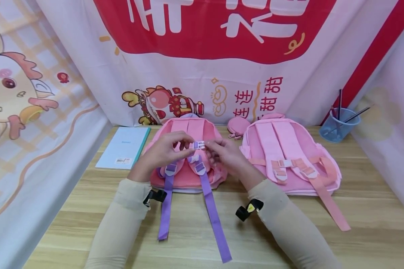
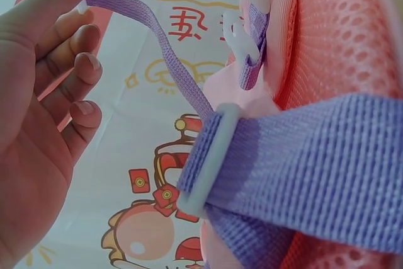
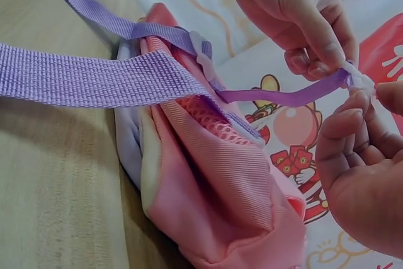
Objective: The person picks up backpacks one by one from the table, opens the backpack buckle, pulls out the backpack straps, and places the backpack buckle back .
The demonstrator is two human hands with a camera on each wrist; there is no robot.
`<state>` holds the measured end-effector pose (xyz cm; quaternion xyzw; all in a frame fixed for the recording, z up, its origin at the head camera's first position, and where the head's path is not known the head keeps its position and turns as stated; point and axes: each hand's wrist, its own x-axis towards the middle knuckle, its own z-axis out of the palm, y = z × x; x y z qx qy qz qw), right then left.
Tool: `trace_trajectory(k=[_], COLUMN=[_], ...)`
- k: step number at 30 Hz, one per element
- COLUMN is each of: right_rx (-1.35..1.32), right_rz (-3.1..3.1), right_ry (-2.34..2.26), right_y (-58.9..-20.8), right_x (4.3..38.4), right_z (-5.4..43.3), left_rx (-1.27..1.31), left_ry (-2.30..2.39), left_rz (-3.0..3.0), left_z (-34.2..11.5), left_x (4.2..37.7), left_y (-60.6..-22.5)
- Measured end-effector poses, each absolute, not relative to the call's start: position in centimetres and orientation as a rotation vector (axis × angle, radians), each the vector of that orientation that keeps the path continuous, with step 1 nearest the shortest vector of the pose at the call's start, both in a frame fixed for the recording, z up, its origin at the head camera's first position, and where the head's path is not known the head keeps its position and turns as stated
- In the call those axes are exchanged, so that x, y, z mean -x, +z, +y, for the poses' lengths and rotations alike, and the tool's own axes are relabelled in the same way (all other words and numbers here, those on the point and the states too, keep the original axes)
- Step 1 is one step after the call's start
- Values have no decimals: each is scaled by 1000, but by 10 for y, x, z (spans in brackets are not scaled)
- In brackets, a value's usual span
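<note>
A coral-pink child's backpack [image 1: 215,179] lies with its shoulder straps facing up. Above it, my left hand [image 1: 163,151] pinches a white plastic buckle piece [image 1: 199,145] by the end where a narrow purple strap [image 3: 289,97] is threaded. From the other side, the fingertips of my right hand [image 1: 227,155] pinch the buckle's far end. The narrow strap runs slackly down to a white adjuster slide [image 2: 214,162] on the backpack. Another white plastic piece on a purple strap [image 2: 239,42] hangs by the mesh. Two wide purple strap tails [image 1: 217,222] trail onto the table.
On the right lies a second pink backpack [image 1: 299,142] with peach straps. A round pink pouch [image 1: 238,125] sits between the backpacks. A light blue notebook [image 1: 122,147] is at the left, and a blue pen cup [image 1: 338,129] at the back right. A printed cloth [image 1: 175,71] hangs behind.
</note>
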<state>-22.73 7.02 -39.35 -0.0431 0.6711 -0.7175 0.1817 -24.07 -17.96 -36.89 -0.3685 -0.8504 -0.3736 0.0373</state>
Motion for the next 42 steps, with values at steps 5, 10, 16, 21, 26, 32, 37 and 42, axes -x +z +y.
trace_trajectory(k=[5, 10, 16, 21, 26, 32, 37, 42], right_rx=[156, 162, 154, 160, 193, 299, 359, 364], right_rz=[2018, 2070, 2066, 2058, 2034, 2009, 1939, 1890], right_ry=[-1949, -1934, -1949, -1954, -1971, -1964, -1985, -2004], right_y=[-387, -384, -381, -380, -381, -381, -383, -385], right_x=[225, 225, 224, 223, 223, 221, 220, 221], right_z=[68, 67, 65, 65, 66, 71, 75, 79], left_rx=[1135, 1117, 1094, 1079, 1106, 1129, 1168, 1211], left_ry=[-1120, -1178, -1250, -1313, -1399, -1438, -1401, -1341], left_rz=[-2633, -2664, -2727, -2746, -2720, -2696, -2692, -2716], left_z=[-179, -179, -183, -181, -179, -178, -175, -172], left_x=[242, 242, 246, 250, 252, 253, 254, 255], left_y=[-369, -369, -376, -382, -386, -386, -385, -383])
